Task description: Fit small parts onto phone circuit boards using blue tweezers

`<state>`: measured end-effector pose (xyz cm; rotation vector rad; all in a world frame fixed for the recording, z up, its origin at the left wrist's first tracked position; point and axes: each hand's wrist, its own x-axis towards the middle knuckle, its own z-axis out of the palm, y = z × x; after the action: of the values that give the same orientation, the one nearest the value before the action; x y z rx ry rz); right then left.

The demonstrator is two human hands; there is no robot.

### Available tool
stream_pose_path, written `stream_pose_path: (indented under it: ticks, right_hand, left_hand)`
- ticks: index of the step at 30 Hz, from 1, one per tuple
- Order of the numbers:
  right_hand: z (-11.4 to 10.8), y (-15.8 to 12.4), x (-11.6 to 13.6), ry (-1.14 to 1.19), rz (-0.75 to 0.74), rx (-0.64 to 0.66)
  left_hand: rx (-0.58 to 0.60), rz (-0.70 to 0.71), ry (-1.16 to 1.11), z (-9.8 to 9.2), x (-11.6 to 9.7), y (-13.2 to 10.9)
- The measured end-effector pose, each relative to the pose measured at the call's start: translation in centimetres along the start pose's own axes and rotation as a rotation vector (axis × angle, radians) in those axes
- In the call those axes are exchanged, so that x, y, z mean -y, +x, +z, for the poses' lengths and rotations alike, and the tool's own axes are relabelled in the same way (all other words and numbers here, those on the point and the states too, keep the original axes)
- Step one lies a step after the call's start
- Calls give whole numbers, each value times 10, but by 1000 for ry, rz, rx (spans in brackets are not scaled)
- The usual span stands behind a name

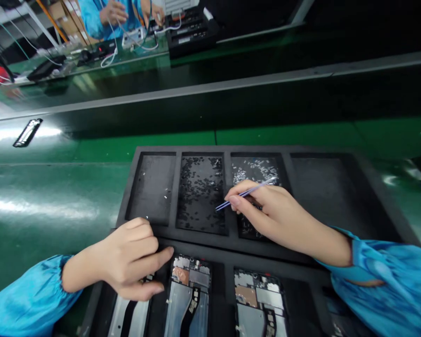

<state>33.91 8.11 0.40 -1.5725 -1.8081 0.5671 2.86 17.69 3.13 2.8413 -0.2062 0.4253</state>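
Tweezers (243, 193) pinched in right hand (266, 213), long axis slanting toward parts tray's (210, 149) near-left, tips over dark chips (196, 182) in the tray; right hand nearer these. Left hand (129, 262): thumb and forefinger apart, over an opened phone (129, 314) on tray's near side; contact cannot be told. Two more phones (189, 292), also near side. Green table (24, 182) around tray; well beyond tray, co-worker's hand (114, 13), blue sleeve (90, 21).

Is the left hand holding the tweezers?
No, the right hand grips the tweezers, while the left hand hides part of an opened phone from view.
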Motion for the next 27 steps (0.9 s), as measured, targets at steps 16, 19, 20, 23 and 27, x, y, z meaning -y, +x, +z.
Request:
stream_pose_path:
  ticks: [16, 19, 20, 23, 27]
  right_hand:
    - [5, 2, -6, 110, 93, 25]
    - [-7, -6, 8, 150, 73, -10]
    - [-12, -12, 15, 168, 75, -22]
    - [-23, -41, 34, 219, 51, -6]
    - [-16, -76, 43, 237, -15, -36]
  left_hand:
    - [-281, -30, 33, -28, -13, 66]
    - [-149, -20, 27, -20, -22, 76]
    - [-107, 5, 32, -15, -25, 78]
    - [-8, 112, 42, 5, -30, 80]
    - [55, 202, 30, 29, -31, 78]
